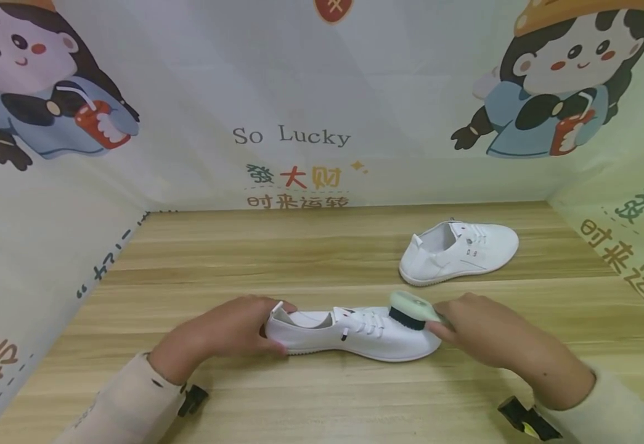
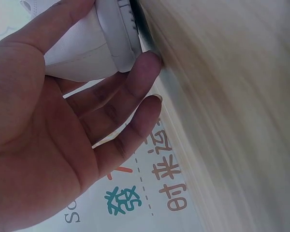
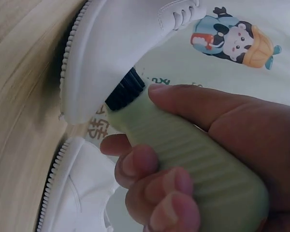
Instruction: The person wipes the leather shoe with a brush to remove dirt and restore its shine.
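Note:
A white lace-up shoe (image 1: 305, 336) lies sole down on the wooden table, its toe pointing right. My left hand (image 1: 230, 327) grips its heel, with the thumb on the near side and the fingers round the back, as the left wrist view also shows at the heel (image 2: 82, 53). In my right hand (image 1: 482, 330) is a pale green brush (image 1: 410, 305) with dark bristles, held by its ribbed handle (image 3: 193, 159). The bristles (image 3: 126, 91) touch the upper near the toe. Fingers curl under the handle and the thumb lies along it.
A second white shoe (image 1: 460, 253) sits farther back on the right of the table (image 1: 277, 253), toe also to the right. A printed cloth backdrop (image 1: 299, 80) with cartoon figures and lettering stands behind and along both sides.

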Available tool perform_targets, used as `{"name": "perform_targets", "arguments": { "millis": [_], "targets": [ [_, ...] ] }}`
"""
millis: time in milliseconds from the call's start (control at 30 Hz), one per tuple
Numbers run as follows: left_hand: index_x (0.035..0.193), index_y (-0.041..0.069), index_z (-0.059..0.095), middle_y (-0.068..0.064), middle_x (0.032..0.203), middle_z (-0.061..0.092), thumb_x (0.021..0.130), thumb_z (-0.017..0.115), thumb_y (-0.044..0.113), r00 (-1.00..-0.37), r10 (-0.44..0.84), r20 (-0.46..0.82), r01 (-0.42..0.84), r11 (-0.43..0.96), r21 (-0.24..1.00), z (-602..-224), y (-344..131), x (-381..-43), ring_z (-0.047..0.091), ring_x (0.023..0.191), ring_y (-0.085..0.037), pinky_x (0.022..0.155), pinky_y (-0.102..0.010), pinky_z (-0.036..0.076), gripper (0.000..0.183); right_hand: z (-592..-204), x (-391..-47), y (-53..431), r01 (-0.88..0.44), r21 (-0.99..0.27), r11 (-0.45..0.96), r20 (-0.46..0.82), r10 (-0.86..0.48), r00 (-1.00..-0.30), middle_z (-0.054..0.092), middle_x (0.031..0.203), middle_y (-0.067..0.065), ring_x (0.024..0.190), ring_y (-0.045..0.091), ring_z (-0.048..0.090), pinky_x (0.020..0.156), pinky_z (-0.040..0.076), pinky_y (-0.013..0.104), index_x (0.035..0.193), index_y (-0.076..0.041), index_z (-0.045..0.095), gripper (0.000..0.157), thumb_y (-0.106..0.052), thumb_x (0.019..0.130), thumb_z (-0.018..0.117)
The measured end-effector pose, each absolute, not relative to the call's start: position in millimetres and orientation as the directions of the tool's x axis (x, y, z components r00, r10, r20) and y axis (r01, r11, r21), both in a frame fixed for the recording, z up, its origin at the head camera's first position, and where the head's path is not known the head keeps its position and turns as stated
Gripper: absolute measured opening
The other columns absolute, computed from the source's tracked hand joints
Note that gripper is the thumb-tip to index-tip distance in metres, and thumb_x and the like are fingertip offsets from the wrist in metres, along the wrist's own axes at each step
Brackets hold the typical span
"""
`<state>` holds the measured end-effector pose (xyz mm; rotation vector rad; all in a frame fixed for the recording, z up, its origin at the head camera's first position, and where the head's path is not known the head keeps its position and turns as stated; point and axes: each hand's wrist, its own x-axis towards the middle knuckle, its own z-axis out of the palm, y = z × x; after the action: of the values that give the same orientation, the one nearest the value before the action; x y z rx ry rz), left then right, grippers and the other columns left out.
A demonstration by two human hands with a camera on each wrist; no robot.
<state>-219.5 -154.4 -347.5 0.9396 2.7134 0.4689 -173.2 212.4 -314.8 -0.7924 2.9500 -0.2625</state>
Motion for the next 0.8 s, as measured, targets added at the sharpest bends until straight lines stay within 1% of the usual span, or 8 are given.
{"name": "perform_targets", "arguments": {
  "millis": [200,333,433,500,633,667,733,800],
  "targets": [
    [0.119,0.023,0.058,0.017,0.102,0.062,0.072,0.075,0.041,-0.771,0.628,-0.109,0.557,0.747,0.363,-346.4,-154.0,-219.5,0.054,0.079,0.003,0.072,-0.021,0.045,0.053,-306.0,-170.4,221.2,-0.448,-0.207,0.870,-0.084,-0.472,-0.878,0.044,0.059,-0.007,0.055,0.007,0.039,0.053,0.035,0.024,0.069,-0.019,0.052,0.025,-0.030,0.091,0.054],
    [0.119,0.023,0.058,0.017,0.102,0.062,0.072,0.075,0.041,-0.771,0.628,-0.110,0.557,0.747,0.364,-346.1,-153.9,-219.1,0.055,0.080,0.002,0.074,-0.022,0.045,0.053,-297.5,-167.8,226.8,-0.371,-0.319,0.872,-0.195,-0.443,-0.875,0.045,0.058,-0.006,0.047,0.006,0.042,0.045,0.038,0.022,0.071,-0.019,0.056,0.024,-0.033,0.091,0.054],
    [0.119,0.024,0.058,0.017,0.103,0.062,0.072,0.075,0.041,-0.772,0.625,-0.117,0.551,0.749,0.367,-346.5,-154.2,-218.3,0.054,0.080,0.002,0.074,-0.022,0.045,0.053,-292.3,-166.2,227.9,-0.337,-0.398,0.853,-0.255,-0.456,-0.853,0.052,0.062,-0.007,0.044,0.006,0.045,0.044,0.041,0.022,0.080,-0.020,0.064,0.023,-0.037,0.091,0.053],
    [0.118,0.024,0.059,0.016,0.102,0.062,0.072,0.075,0.040,-0.771,0.625,-0.121,0.549,0.749,0.372,-346.8,-154.5,-217.8,0.054,0.080,0.002,0.073,-0.022,0.045,0.052,-290.9,-165.3,227.0,-0.342,-0.434,0.834,-0.264,-0.480,-0.836,0.051,0.062,-0.007,0.043,0.006,0.046,0.044,0.042,0.023,0.083,-0.021,0.064,0.024,-0.040,0.091,0.052],
    [0.118,0.023,0.058,0.016,0.103,0.062,0.072,0.075,0.040,-0.771,0.627,-0.114,0.552,0.746,0.373,-346.5,-154.5,-218.2,0.055,0.080,0.002,0.074,-0.022,0.045,0.052,-294.3,-165.6,221.0,-0.420,-0.400,0.814,-0.197,-0.524,-0.828,0.045,0.061,-0.010,0.049,0.003,0.043,0.049,0.040,0.022,0.080,-0.021,0.061,0.029,-0.045,0.091,0.049],
    [0.118,0.023,0.058,0.016,0.102,0.062,0.072,0.075,0.039,-0.771,0.628,-0.112,0.553,0.745,0.372,-346.4,-154.4,-218.3,0.055,0.080,0.002,0.074,-0.022,0.045,0.052,-296.2,-165.8,219.0,-0.439,-0.374,0.817,-0.175,-0.527,-0.832,0.042,0.059,-0.010,0.050,0.003,0.042,0.050,0.039,0.021,0.077,-0.021,0.059,0.029,-0.044,0.091,0.049],
    [0.118,0.023,0.058,0.017,0.102,0.062,0.072,0.075,0.039,-0.770,0.628,-0.111,0.555,0.745,0.370,-346.1,-154.3,-218.3,0.054,0.080,0.002,0.075,-0.022,0.045,0.052,-300.4,-167.0,214.8,-0.472,-0.310,0.825,-0.125,-0.527,-0.840,0.042,0.059,-0.010,0.055,0.004,0.040,0.053,0.037,0.021,0.075,-0.021,0.056,0.027,-0.041,0.092,0.051],
    [0.118,0.023,0.058,0.017,0.102,0.062,0.072,0.075,0.039,-0.769,0.629,-0.116,0.554,0.746,0.370,-346.0,-154.5,-217.9,0.054,0.080,0.002,0.075,-0.022,0.045,0.052,-304.6,-168.2,211.4,-0.488,-0.263,0.832,-0.088,-0.524,-0.847,0.042,0.059,-0.010,0.057,0.005,0.040,0.054,0.035,0.022,0.073,-0.021,0.055,0.025,-0.037,0.091,0.052]
  ]
}}
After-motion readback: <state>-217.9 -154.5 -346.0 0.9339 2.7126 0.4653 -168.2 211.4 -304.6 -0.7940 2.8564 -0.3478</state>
